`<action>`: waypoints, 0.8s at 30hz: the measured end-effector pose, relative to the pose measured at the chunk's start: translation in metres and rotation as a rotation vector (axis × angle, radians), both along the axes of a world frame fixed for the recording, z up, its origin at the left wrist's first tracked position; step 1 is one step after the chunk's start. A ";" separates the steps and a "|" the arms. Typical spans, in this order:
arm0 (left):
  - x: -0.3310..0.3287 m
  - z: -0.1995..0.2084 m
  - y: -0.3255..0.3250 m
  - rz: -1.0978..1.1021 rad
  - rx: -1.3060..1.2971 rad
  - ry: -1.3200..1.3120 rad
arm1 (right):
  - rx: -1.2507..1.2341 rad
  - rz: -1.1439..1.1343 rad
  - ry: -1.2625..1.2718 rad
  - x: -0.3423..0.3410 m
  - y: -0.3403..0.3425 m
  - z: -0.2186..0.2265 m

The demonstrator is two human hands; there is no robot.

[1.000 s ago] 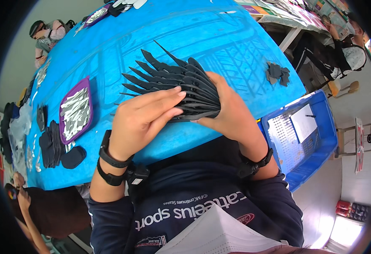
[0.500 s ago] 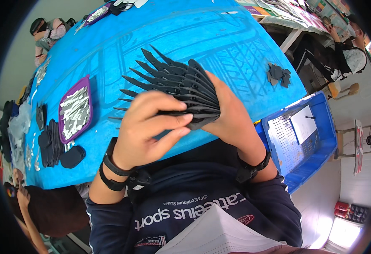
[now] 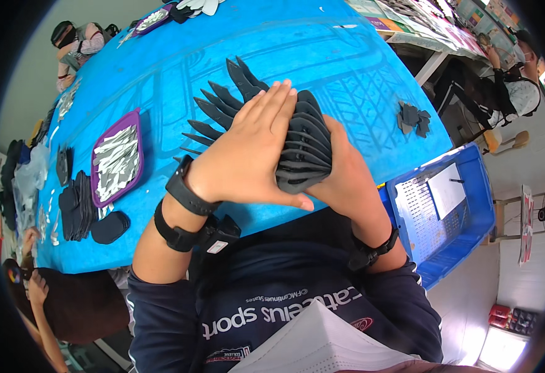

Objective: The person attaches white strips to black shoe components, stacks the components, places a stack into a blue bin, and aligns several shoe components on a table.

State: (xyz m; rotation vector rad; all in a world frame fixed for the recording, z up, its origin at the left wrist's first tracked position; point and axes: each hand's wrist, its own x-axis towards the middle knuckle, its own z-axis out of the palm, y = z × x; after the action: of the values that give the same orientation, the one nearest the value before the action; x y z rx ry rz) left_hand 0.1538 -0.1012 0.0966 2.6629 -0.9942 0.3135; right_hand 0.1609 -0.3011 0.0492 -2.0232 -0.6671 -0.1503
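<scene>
A fanned stack of thin black insole-shaped pieces point(image 3: 305, 140) is held above the near edge of the blue-covered table point(image 3: 191, 37). Their pointed ends spread toward the far left, and their rounded ends lie closer together. My right hand point(image 3: 346, 168) is closed around the right side of this stack, its fingers mostly hidden behind it. Across the top of the fan my left hand point(image 3: 247, 146) lies flat, fingers straight and side by side, thumb stretched toward the right. The middle of the pieces is hidden under that palm.
Left on the table, a purple tray point(image 3: 140, 152) holds silvery-white strips. Beside it are stacked black pieces point(image 3: 79, 208) and black rounded pieces point(image 3: 110, 227). Dark scraps point(image 3: 414, 118) lie at right. A blue crate point(image 3: 437, 264) stands by the table's right corner. Other people are around.
My left hand has gone from bent fingers at the stack's near edge to lying flat over its top. The fan has turned slightly, with its pieces bunched more unevenly.
</scene>
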 end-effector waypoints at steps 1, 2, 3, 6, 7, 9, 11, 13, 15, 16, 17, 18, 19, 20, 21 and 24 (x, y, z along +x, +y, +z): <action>-0.003 -0.001 0.000 0.011 -0.008 0.020 | 0.004 -0.010 -0.034 -0.001 0.000 0.000; -0.005 -0.002 0.000 0.004 -0.015 0.014 | 0.011 -0.022 -0.065 -0.002 -0.001 0.000; -0.007 -0.003 0.000 -0.037 -0.050 -0.050 | -0.011 -0.008 -0.091 -0.002 -0.001 0.001; -0.008 -0.007 0.000 0.034 -0.072 0.112 | -0.061 0.062 -0.094 0.001 -0.005 0.005; -0.008 -0.008 0.001 0.062 -0.076 0.113 | -0.069 0.096 -0.075 0.004 -0.007 0.007; -0.012 -0.010 0.001 0.049 -0.093 0.108 | -0.035 0.132 -0.026 0.008 -0.007 0.010; -0.013 -0.011 0.002 0.052 -0.075 0.118 | 0.063 0.139 0.016 0.008 -0.006 0.011; -0.012 -0.011 0.002 0.040 -0.110 0.070 | -0.019 0.108 0.034 0.006 -0.004 0.011; -0.009 -0.011 0.001 0.038 -0.118 0.070 | -0.058 0.101 0.058 0.004 -0.004 0.011; -0.009 -0.011 0.001 0.049 -0.110 0.063 | -0.062 0.107 0.078 0.003 -0.005 0.010; -0.008 -0.010 0.002 0.051 -0.102 0.089 | -0.058 0.098 0.088 0.004 -0.006 0.010; -0.009 -0.008 0.002 0.055 -0.100 0.094 | -0.067 0.118 0.094 0.004 -0.006 0.010; -0.010 -0.007 0.002 0.058 -0.084 0.116 | -0.068 0.124 0.095 0.005 -0.007 0.010; -0.011 -0.003 0.005 0.036 -0.042 0.146 | -0.068 0.130 0.096 0.005 -0.008 0.010; -0.012 0.000 0.007 -0.002 -0.111 0.182 | -0.066 0.128 0.082 0.005 -0.008 0.010; -0.005 0.010 0.013 -0.071 -0.527 0.471 | -0.062 0.132 0.050 0.006 -0.008 0.008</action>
State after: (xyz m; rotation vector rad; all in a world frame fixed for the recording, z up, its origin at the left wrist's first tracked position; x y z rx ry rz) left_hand 0.1490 -0.0881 0.1063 2.0770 -0.7266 -0.0666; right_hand 0.1665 -0.3093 0.0576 -2.0283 -0.7795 -0.0014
